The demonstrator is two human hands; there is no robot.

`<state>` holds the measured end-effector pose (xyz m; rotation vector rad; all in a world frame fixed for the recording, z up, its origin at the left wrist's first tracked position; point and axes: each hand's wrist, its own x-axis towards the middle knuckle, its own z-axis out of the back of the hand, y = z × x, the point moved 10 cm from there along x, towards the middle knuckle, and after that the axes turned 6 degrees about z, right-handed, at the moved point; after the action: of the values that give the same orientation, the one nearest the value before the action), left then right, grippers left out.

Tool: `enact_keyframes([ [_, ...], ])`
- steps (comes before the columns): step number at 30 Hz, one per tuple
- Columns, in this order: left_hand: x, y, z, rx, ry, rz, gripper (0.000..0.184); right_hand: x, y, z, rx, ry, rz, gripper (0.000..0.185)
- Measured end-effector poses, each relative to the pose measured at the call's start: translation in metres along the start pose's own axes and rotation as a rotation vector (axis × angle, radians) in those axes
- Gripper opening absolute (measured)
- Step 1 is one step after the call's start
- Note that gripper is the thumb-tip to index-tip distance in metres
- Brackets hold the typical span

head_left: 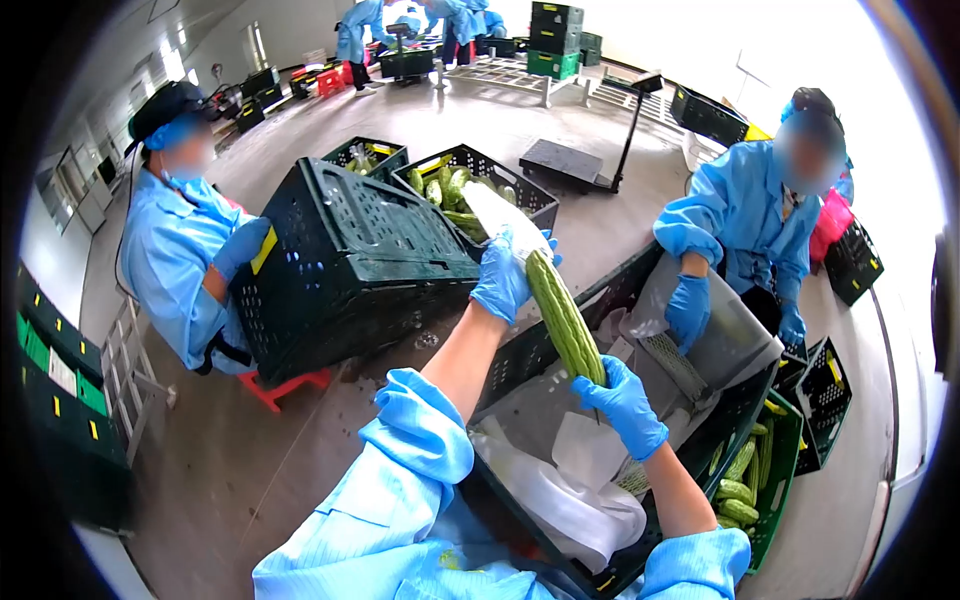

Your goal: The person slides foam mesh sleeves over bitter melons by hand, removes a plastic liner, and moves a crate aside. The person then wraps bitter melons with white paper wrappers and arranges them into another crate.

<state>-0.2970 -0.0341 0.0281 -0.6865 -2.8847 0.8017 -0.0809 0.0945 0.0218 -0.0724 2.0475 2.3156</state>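
Note:
Between my gloved hands a long green bitter gourd (566, 318) slants over a large dark crate (500, 375). My left hand (508, 272) is closed around a whitish sleeve (490, 212) at the gourd's upper end. At the lower end, the fingers of my right hand (622, 400) pinch the gourd's tip. Below them the crate holds a grey liner, white sheets (570, 505) and pieces of white netting (675, 365).
At right, a co-worker (750, 210) reaches into the same crate. A person at left (190, 240) holds a tilted dark crate (350, 260). Gourds fill a crate behind (545, 205) and a green crate (790, 490) at lower right. A platform scale (562, 160) stands beyond.

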Motion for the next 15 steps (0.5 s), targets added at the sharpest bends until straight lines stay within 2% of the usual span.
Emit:
enact_keyframes([
  [6, 0.009, 0.004, 0.003, -0.17, 0.112, 0.04, 0.056, 0.0, 0.001, 0.004, -0.048, -0.048, 0.046, 0.043],
  [10, 0.005, 0.001, 0.0, -0.142, 0.052, 0.007, 0.056, 0.003, -0.006, 0.005, -0.063, -0.042, 0.054, 0.04],
  [15, 0.007, 0.004, -0.004, -0.164, 0.073, 0.014, 0.048, 0.006, -0.017, 0.006, 0.038, -0.02, 0.001, 0.041],
])
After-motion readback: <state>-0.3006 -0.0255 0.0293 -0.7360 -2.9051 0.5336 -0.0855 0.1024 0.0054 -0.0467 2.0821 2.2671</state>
